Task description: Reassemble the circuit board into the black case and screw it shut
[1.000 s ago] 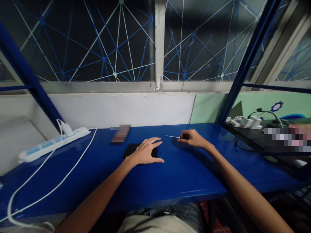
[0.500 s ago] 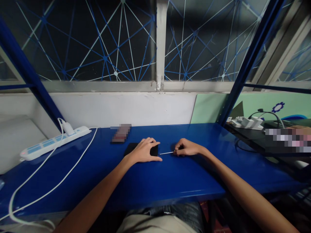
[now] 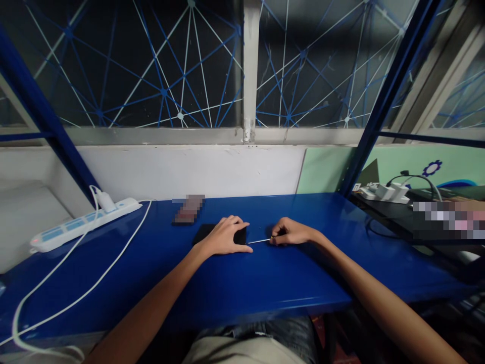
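White lettering point(image 3: 374, 186) at right is illegible; a gear emblem point(image 3: 426, 170) marks the green wall point(image 3: 399, 157); on the blue table point(image 3: 235, 283) the left hand point(image 3: 223, 236), thumb and fingers spread apart, rests over a black case point(image 3: 240, 236); the right hand point(image 3: 291, 231) is clamped on a screwdriver point(image 3: 260, 240), tip just beside the case.

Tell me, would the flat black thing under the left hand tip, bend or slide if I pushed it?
The black thing probably won't tip: it lies low and flat. It likely won't bend, as its edge looks straight. It might slide, since the blue table looks glossy, but the left hand is over it.
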`<state>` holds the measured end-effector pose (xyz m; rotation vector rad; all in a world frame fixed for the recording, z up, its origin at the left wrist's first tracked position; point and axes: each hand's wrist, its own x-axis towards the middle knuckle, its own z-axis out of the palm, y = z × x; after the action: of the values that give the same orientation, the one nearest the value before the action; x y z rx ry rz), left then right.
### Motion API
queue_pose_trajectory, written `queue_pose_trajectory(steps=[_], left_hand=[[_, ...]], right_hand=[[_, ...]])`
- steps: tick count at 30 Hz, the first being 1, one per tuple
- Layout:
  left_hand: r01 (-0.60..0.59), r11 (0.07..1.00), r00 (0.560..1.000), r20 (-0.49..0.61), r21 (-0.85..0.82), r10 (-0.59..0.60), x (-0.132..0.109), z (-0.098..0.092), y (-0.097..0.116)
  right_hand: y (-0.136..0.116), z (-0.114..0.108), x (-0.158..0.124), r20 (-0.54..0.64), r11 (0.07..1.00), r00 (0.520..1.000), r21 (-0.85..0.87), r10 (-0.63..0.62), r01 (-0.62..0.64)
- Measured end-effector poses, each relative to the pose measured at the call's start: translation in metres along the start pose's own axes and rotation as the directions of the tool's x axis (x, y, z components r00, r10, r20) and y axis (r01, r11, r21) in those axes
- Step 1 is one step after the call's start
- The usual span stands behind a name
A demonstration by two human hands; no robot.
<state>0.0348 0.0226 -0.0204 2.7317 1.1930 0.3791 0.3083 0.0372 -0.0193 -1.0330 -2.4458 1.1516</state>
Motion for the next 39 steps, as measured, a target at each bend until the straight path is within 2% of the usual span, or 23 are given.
queue_pose_trajectory(steps=[6, 11, 15, 22, 29, 32, 36, 39], left_hand=[[-0.019, 1.0, 1.0, -0.018, 0.005, 0.02, 0.0002, 0.0025, -0.0016], [-0.017, 1.0, 0.999, -0.041, 0.011, 0.017, 0.0003, 0.0046, -0.0029], [-0.011, 1.0, 0.999, -0.043, 0.017, 0.012, 0.0, 0.0056, -0.0034], [-0.014, 0.999, 0.999, -0.05, 0.03, 0.015, 0.0002, 0.0076, -0.0053], [-0.009, 1.0, 0.999, -0.041, 0.024, 0.01, 0.0004, 0.0069, -0.0048], [-0.005, 1.0, 0.999, -0.044, 0.019, 0.006, 0.0004, 0.0064, -0.0044], [-0.003, 1.0, 0.999, -0.039, 0.02, 0.003, 0.0006, 0.0064, -0.0044], [-0.002, 1.0, 0.999, -0.035, 0.025, 0.003, 0.0005, 0.0067, -0.0045]], right_hand=[[-0.0022, -0.0002, -0.0018, 0.025, 0.995, 0.999, 0.089, 0.045, -0.047], [-0.0029, 0.0015, 0.0001, -0.017, 0.996, 1.0, 0.09, -0.012, 0.014], [-0.0019, 0.0, 0.0001, -0.036, 0.992, 0.999, 0.128, -0.007, 0.011], [0.0005, -0.0054, -0.001, -0.054, 0.999, 0.998, -0.004, -0.039, 0.039], [0.0018, 0.0007, 0.0018, -0.073, 0.998, 0.996, -0.039, -0.051, 0.048], [-0.0003, 0.0026, 0.0012, -0.038, 0.999, 0.998, 0.003, -0.041, 0.041], [-0.0022, 0.0016, -0.0005, -0.006, 0.996, 0.999, 0.081, 0.037, -0.036], [-0.0018, -0.0003, -0.0013, 0.01, 0.998, 0.999, 0.047, 0.042, -0.042]])
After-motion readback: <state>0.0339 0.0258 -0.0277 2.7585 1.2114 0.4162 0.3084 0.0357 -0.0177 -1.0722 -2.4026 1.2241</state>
